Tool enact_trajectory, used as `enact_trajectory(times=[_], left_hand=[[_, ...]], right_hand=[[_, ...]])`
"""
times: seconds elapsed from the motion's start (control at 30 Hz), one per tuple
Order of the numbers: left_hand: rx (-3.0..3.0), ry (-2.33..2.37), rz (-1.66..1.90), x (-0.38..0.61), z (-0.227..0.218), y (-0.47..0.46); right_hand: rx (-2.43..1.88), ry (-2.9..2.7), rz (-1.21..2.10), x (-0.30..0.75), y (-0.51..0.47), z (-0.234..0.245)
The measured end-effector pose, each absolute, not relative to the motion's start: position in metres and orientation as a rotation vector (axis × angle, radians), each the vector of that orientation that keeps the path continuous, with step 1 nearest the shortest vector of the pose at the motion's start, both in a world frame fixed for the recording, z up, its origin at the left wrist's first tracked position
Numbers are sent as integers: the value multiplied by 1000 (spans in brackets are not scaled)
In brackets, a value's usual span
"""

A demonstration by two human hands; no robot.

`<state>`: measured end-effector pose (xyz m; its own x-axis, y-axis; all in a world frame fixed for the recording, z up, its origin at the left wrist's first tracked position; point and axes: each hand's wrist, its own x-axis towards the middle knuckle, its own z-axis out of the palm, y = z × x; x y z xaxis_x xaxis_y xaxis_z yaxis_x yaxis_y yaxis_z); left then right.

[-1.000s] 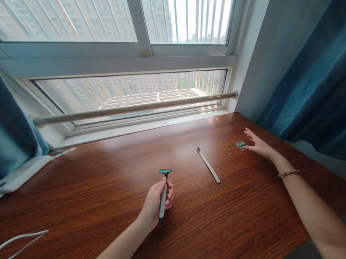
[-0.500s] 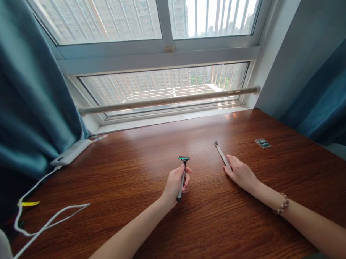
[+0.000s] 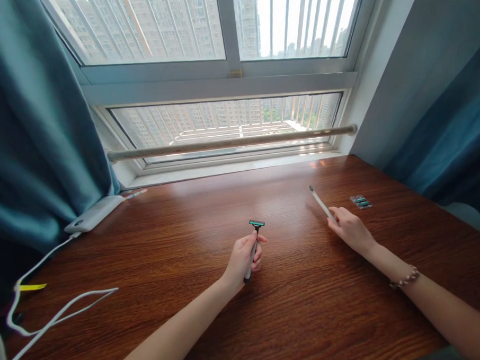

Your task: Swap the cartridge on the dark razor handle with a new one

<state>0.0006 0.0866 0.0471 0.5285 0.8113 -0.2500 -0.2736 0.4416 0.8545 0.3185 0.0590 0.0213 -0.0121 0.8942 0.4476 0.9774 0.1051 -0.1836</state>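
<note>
My left hand (image 3: 242, 254) is closed around the grey handle of a razor (image 3: 257, 223), held over the middle of the table. Its black and teal head points up, away from me. To the right, my right hand (image 3: 351, 227) grips the near end of a slim pale toothbrush (image 3: 321, 202). The toothbrush's dark tip points to the far left; its near end is hidden in my fingers. Beyond my right hand lies a small clear pack with teal and black strips (image 3: 361, 201), touched by neither hand.
The brown wooden table (image 3: 178, 230) runs back to a window with a metal rail (image 3: 230, 144). A white power strip (image 3: 94, 214) and its white cable (image 3: 63, 315) lie on the left, near a yellow strip (image 3: 33, 287). Blue curtains (image 3: 34, 114) hang at both sides.
My right hand has moved right and slightly away from me, carrying the toothbrush with it. My left hand stays almost in place with the razor. The view has shifted slightly.
</note>
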Motion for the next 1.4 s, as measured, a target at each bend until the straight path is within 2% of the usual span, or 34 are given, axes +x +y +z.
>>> enact_trajectory(times=[0.37,1.4], left_hand=[[835,758,732,-1,42,88],[851,769,721,-2,42,88]], right_hand=[[-1952,-1750,-310,410,45,8],[-2382,-1554,-140,421,39,9]])
